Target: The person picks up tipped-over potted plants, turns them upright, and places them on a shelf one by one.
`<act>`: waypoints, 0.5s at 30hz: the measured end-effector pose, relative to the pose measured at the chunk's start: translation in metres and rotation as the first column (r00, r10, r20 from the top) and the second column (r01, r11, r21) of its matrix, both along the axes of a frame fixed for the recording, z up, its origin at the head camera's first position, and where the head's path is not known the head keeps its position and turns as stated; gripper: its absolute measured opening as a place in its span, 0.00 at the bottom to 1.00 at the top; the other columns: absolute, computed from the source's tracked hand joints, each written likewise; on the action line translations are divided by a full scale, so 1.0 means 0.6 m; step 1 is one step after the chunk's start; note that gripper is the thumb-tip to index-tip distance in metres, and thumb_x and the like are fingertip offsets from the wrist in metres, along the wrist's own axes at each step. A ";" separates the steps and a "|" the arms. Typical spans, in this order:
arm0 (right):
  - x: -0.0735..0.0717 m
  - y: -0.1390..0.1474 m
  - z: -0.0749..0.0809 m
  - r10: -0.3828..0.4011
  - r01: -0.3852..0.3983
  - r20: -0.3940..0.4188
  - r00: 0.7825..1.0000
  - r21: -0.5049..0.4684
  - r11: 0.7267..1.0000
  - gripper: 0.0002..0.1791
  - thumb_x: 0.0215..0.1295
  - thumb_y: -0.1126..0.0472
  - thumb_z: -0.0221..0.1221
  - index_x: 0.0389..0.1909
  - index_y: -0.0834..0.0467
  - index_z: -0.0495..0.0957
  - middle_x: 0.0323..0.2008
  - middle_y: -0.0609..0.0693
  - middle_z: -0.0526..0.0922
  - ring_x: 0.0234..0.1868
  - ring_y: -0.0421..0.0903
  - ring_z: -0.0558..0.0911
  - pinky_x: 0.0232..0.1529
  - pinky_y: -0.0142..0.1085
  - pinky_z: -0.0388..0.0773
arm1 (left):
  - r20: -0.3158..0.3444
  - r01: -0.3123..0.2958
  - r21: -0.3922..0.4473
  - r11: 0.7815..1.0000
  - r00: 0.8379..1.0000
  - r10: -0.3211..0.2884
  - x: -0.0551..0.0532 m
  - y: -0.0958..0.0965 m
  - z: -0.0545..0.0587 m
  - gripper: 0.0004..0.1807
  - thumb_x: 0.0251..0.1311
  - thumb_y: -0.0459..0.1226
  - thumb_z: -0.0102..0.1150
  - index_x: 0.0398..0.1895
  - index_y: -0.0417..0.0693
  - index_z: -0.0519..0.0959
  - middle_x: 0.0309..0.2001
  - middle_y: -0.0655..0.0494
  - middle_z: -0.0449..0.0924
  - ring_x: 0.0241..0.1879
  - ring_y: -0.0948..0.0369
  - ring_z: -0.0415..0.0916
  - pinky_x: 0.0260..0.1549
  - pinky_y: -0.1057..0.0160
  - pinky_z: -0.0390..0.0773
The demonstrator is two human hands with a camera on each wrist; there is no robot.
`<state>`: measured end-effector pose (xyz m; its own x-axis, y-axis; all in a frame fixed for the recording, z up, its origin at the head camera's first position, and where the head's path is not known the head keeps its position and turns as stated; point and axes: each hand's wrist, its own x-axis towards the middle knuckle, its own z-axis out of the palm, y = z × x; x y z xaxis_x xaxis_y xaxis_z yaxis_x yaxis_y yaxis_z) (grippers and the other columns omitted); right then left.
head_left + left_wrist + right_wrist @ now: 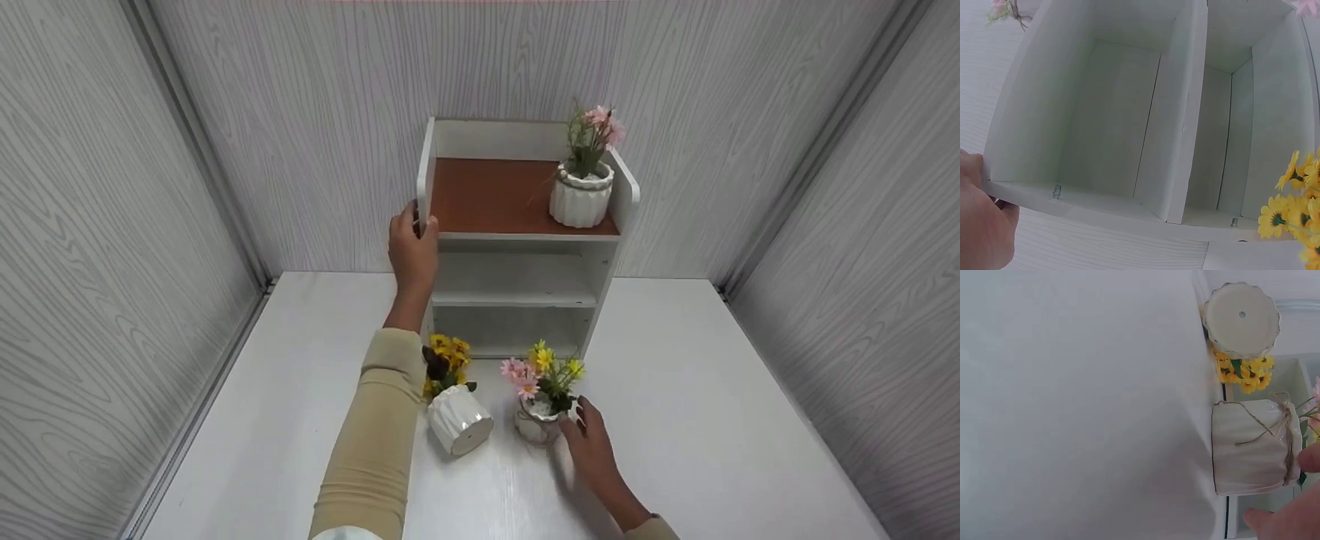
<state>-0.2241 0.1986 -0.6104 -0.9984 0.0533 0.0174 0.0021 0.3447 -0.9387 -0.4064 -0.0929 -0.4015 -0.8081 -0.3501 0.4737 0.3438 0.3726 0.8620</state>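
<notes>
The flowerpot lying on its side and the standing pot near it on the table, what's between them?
Just bare white tabletop between the tipped pot and the standing pot. The head view shows it.

left hand (414, 253): fingertips hidden behind the side of the shelf (487, 195); cut off by left wrist view's left edge.
right hand (592, 446): cut off by right wrist view's right edge; contact with standing pot (534, 430) uncertain.
tipped pot (460, 420): mouth hidden.
yellow flowers (1297, 215): cut off, left wrist view, right edge.
pink sprig (1002, 11): blurred, cut off, same view, top edge.
sleeves (375, 450): both cut off, head view, bottom edge.
</notes>
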 end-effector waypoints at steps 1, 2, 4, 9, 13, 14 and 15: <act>-0.002 -0.001 0.001 -0.005 0.005 0.002 1.000 -0.008 1.000 0.42 0.77 0.50 0.53 0.78 0.69 0.45 0.77 0.69 0.49 0.77 0.67 0.54 0.75 0.57 0.55 | 0.004 0.001 0.000 1.000 1.000 -0.001 0.000 0.000 0.001 0.26 0.74 0.42 0.53 0.72 0.42 0.68 0.58 0.44 0.74 0.60 0.52 0.75 0.58 0.54 0.78; -0.005 -0.002 0.001 -0.010 0.010 0.008 1.000 -0.013 1.000 0.45 0.75 0.47 0.55 0.79 0.67 0.45 0.78 0.67 0.49 0.78 0.65 0.54 0.75 0.56 0.55 | 0.008 0.003 -0.002 1.000 1.000 -0.003 0.000 0.000 0.001 0.27 0.74 0.43 0.53 0.72 0.43 0.68 0.58 0.44 0.74 0.60 0.52 0.75 0.58 0.54 0.77; -0.009 -0.004 0.001 -0.015 0.015 0.004 1.000 -0.005 1.000 0.49 0.72 0.43 0.59 0.80 0.63 0.44 0.79 0.64 0.48 0.79 0.63 0.53 0.76 0.55 0.55 | 0.018 0.007 -0.004 1.000 1.000 -0.007 0.001 0.000 0.000 0.27 0.75 0.43 0.53 0.72 0.43 0.68 0.58 0.45 0.74 0.60 0.53 0.75 0.59 0.55 0.77; -0.017 -0.010 0.004 -0.006 0.008 -0.043 0.999 0.044 0.999 0.55 0.65 0.42 0.65 0.80 0.59 0.44 0.80 0.60 0.48 0.79 0.61 0.51 0.75 0.57 0.55 | 0.025 0.011 -0.005 1.000 1.000 -0.011 0.001 -0.001 -0.002 0.27 0.75 0.43 0.53 0.72 0.43 0.68 0.59 0.45 0.74 0.60 0.53 0.75 0.60 0.55 0.77; -0.027 -0.016 0.003 0.021 -0.013 -0.061 0.998 0.121 0.993 0.60 0.60 0.41 0.69 0.80 0.62 0.44 0.80 0.62 0.47 0.80 0.62 0.50 0.75 0.60 0.54 | 0.016 0.006 -0.006 1.000 1.000 -0.006 0.001 0.000 0.000 0.27 0.74 0.43 0.53 0.72 0.43 0.68 0.58 0.44 0.74 0.60 0.53 0.75 0.60 0.55 0.77; -0.030 -0.018 0.001 0.028 -0.019 -0.059 0.998 0.136 0.990 0.61 0.59 0.41 0.70 0.80 0.62 0.44 0.80 0.63 0.48 0.80 0.62 0.50 0.75 0.59 0.54 | 0.015 0.004 -0.008 1.000 1.000 -0.004 0.001 0.001 0.000 0.27 0.74 0.43 0.54 0.72 0.43 0.68 0.58 0.45 0.74 0.60 0.53 0.75 0.59 0.55 0.77; -0.033 -0.020 -0.001 0.032 -0.024 -0.054 0.998 0.144 0.989 0.61 0.58 0.41 0.71 0.80 0.62 0.45 0.80 0.63 0.48 0.79 0.62 0.50 0.74 0.59 0.54 | 0.015 0.001 -0.011 1.000 1.000 -0.001 0.002 0.001 0.000 0.27 0.74 0.43 0.53 0.72 0.43 0.68 0.58 0.45 0.75 0.60 0.53 0.75 0.59 0.55 0.77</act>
